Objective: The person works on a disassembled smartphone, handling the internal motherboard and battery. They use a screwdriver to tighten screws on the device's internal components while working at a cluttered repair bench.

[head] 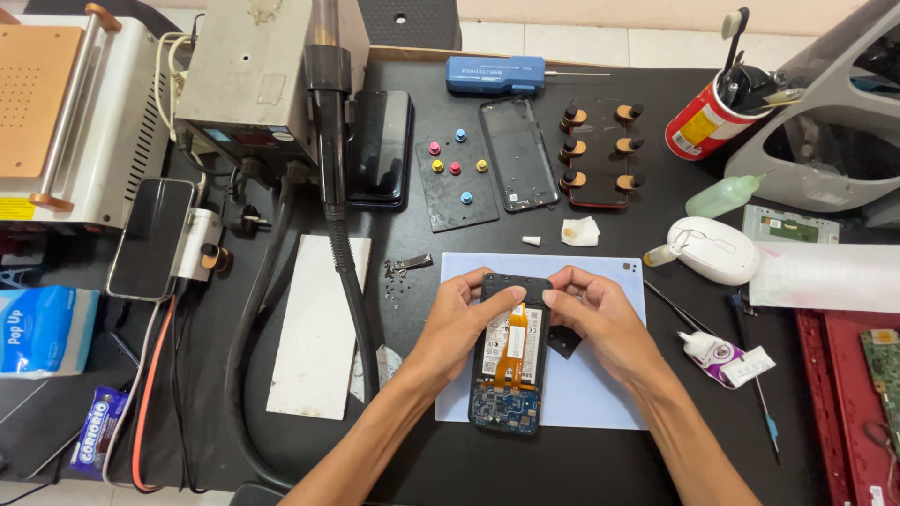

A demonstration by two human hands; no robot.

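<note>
An opened phone lies face down on a pale blue mat, its battery, orange flex cable and blue circuit board showing. My left hand grips the phone's upper left edge, thumb on the top of the battery. My right hand holds the upper right edge, with thumb and forefinger pinching at the top end of the orange flex cable. A small black part lies on the mat under my right hand.
Behind the mat lie a phone back frame, a dark plate with coloured pins, a clamped phone and a blue tool. A hot-air station with black hose stands left; bottles, tweezers and a white mouse sit right.
</note>
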